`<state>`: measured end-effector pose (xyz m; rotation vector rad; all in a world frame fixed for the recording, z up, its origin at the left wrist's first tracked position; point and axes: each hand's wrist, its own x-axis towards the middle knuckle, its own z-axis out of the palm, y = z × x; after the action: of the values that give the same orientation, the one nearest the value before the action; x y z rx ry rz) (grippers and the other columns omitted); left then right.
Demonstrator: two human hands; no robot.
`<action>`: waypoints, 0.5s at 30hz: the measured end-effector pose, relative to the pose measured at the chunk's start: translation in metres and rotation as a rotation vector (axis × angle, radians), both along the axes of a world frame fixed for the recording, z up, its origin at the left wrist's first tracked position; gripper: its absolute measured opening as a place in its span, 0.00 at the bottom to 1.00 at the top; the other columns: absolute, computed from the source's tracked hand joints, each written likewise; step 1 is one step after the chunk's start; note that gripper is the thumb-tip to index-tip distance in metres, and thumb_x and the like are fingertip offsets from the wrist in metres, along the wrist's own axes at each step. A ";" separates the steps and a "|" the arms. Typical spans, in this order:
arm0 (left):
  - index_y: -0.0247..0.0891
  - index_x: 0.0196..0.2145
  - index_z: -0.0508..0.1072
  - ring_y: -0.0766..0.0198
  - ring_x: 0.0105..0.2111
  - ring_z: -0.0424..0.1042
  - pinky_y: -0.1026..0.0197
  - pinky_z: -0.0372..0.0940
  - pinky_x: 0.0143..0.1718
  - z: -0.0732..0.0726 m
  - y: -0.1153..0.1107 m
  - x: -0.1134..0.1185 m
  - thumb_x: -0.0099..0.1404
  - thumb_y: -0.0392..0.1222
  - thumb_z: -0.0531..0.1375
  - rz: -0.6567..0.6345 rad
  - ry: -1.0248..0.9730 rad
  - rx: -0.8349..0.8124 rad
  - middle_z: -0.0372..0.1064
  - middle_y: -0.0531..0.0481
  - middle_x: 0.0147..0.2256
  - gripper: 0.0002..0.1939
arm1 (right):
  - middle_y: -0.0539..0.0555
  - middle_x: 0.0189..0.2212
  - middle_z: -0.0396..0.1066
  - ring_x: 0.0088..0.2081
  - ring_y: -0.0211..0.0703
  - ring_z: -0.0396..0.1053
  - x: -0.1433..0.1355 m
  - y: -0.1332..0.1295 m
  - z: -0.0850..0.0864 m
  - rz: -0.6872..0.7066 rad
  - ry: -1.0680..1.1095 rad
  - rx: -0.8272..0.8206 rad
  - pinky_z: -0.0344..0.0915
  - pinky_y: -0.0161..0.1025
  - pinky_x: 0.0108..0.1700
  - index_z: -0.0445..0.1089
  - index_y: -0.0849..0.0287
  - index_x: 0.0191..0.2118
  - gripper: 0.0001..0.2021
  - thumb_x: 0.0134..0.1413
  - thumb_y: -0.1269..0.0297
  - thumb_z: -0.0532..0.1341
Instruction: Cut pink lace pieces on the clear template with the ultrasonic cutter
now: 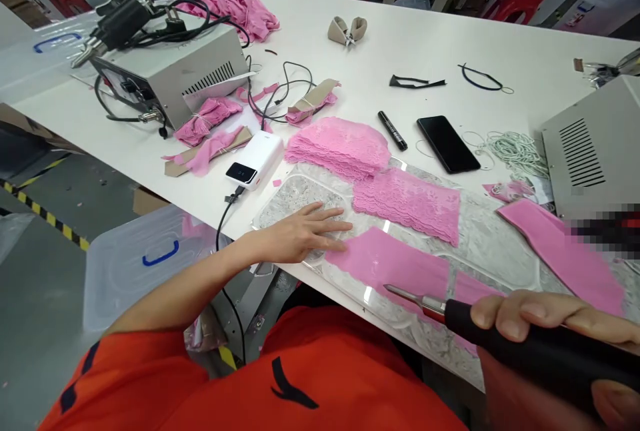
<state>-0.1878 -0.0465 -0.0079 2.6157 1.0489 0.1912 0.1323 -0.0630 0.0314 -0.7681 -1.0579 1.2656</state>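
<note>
A marker (393, 131) lies near a phone (449, 144)

1. The flat fabric (395, 261) is showing plain pink.
2. The lace stacks (335, 144) are displaying pink floral patterning.
3. The handheld tool (540, 347) is pairing black with a silver tip.
4. The mat (500, 244) is revealing grey-white marbling.
5. The surface (300, 31) is gleaming white.
6. The shirt (345, 371) is glowing orange-red.
7. The floor tape (45, 214) is alternating yellow and black stripes.

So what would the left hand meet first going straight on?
Likely the rectangular pink lace stack, just beyond the left hand, though its lowest fingertip seems to be at the flat pink fabric; contact is hard to judge.
</note>
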 end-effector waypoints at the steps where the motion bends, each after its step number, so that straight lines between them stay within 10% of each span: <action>1: 0.47 0.59 0.68 0.53 0.70 0.44 0.40 0.44 0.68 -0.001 0.000 0.000 0.64 0.22 0.51 -0.001 0.010 0.001 0.53 0.51 0.67 0.32 | 0.50 0.31 0.65 0.28 0.41 0.62 -0.004 0.002 0.000 0.012 -0.014 0.028 0.68 0.49 0.31 0.71 0.53 0.37 0.11 0.46 0.58 0.64; 15: 0.45 0.59 0.69 0.49 0.69 0.47 0.40 0.47 0.66 -0.009 0.001 0.000 0.68 0.26 0.52 -0.025 -0.008 0.070 0.54 0.47 0.67 0.26 | 0.51 0.28 0.66 0.26 0.41 0.64 -0.057 0.013 0.009 0.070 -0.049 0.086 0.68 0.47 0.27 0.70 0.55 0.37 0.11 0.46 0.59 0.65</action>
<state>-0.1873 -0.0450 -0.0174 2.6870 1.0240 0.2363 0.0753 -0.0503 0.0401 -0.7051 -1.1805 1.2576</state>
